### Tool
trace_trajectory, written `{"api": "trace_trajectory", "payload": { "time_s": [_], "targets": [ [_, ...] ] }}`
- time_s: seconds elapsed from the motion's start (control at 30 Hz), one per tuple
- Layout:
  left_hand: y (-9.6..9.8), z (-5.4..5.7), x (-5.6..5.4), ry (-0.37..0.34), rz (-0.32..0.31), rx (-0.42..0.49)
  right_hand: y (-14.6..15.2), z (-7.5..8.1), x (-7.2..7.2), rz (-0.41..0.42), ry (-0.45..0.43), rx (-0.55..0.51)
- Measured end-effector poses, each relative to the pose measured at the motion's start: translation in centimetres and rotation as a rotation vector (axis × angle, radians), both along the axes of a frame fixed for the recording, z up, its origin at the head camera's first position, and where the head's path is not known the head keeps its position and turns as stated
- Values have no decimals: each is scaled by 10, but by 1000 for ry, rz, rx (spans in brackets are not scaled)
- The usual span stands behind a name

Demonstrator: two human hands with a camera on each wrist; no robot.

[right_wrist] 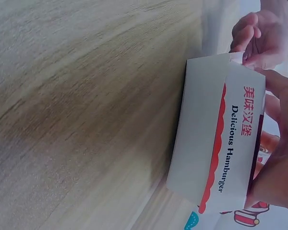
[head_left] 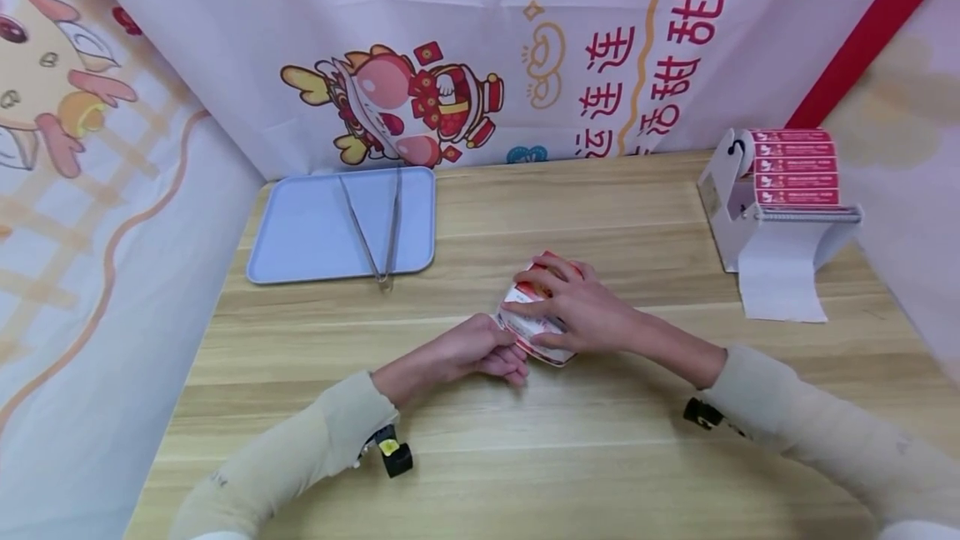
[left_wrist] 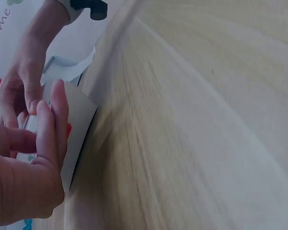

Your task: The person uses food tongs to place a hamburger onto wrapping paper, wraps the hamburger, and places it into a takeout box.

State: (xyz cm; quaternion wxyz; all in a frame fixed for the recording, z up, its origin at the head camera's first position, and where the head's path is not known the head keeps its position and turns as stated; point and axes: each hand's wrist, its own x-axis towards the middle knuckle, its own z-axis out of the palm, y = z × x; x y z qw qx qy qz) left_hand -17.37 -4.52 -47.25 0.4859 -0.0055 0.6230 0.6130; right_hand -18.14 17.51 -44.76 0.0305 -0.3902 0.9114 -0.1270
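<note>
A white and red paper hamburger box [head_left: 529, 327] sits on the wooden table between both hands. "Delicious Hamburger" is printed along its side in the right wrist view, where the lid is folded down over the base. At the box's left corner, my left hand [head_left: 480, 348] pinches the edge with thumb and bent index finger; its other fingers lie beside the wall. My right hand [head_left: 588, 307] holds the box from above, bent fingers spread across the lid and thumb at the near edge. The palm side of the right hand is hidden in the head view.
Back left, metal tongs [head_left: 392, 232] lie across a light blue tray [head_left: 300, 232], their joined end past its front edge. A label dispenser [head_left: 723, 207] with a red label roll [head_left: 795, 167] stands back right, its blank backing strip hanging forward. A printed cloth [head_left: 480, 15] hangs behind.
</note>
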Motion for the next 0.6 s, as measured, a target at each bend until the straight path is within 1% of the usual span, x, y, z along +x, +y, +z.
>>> {"api": "trace_trajectory", "payload": {
  "time_s": [0.17,0.27,0.4,0.5,0.6],
  "targets": [
    [6,1,3,-42,117,7,-2,1,1,-12,-24,-2],
    [7,1,4,-59,171,10,-3,2,1,-20,-33,-4],
    [8,3,5,-57,206,4,-4,2,2,-30,-36,9],
    [9,3,4,-48,219,4,-5,2,2,-41,-37,13],
    [10,2,3,-55,227,9,-5,1,2,-47,-39,10]
  ]
}}
